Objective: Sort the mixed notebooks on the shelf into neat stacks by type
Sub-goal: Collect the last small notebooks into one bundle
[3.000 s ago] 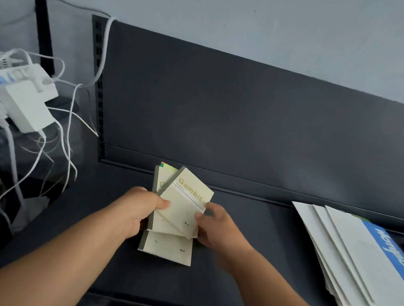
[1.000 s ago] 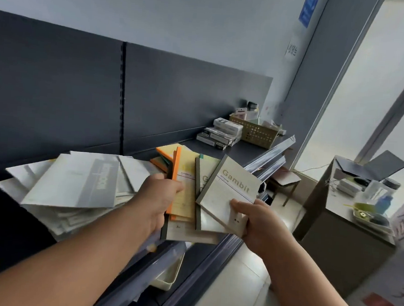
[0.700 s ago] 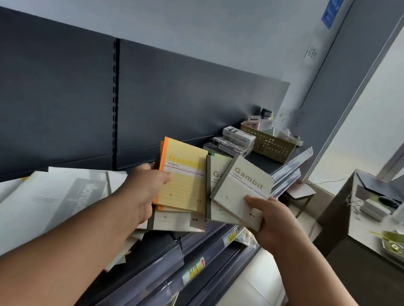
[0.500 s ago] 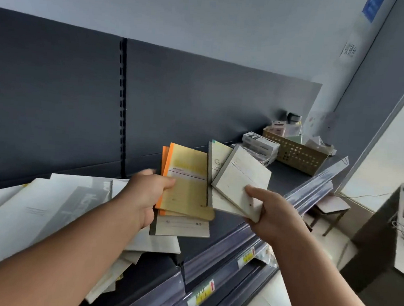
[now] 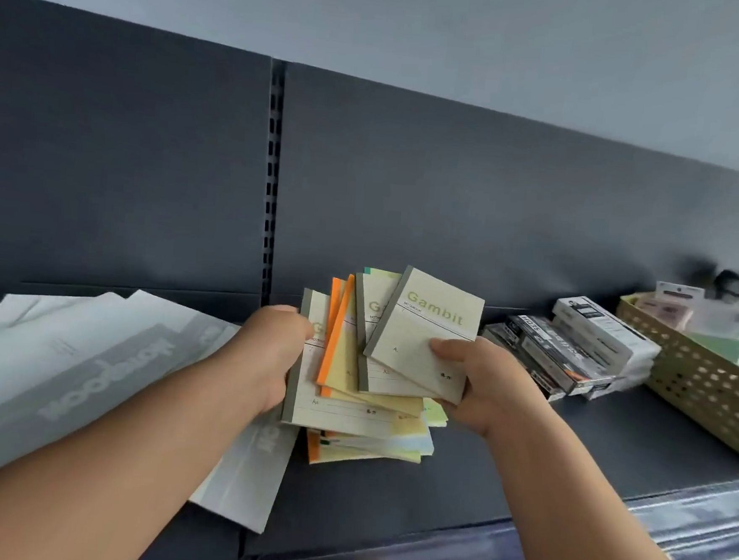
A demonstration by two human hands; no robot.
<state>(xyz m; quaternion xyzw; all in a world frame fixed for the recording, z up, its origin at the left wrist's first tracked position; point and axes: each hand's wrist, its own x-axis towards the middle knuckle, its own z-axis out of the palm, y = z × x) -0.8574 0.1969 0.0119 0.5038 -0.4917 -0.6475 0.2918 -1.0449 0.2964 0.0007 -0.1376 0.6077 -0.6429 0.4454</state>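
Pinching from both sides: left hand (image 5: 266, 351) clamps the fanned small notebooks (image 5: 344, 365) by their left edge, and right hand (image 5: 478, 383) grasps the top Gambit notebook (image 5: 421, 327) — all over a small stack (image 5: 369, 448) lying mid-way along the shelf (image 5: 610, 436), just beside large white notebooks (image 5: 68, 368).

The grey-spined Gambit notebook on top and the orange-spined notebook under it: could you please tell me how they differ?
The grey-spined Gambit notebook has a pale cream cover; the orange-spined notebook has a yellow one. The grey-spined Gambit notebook shows its whole front, pinched by the right hand; the orange-spined notebook is half covered in the fan. Both seem the same small size.
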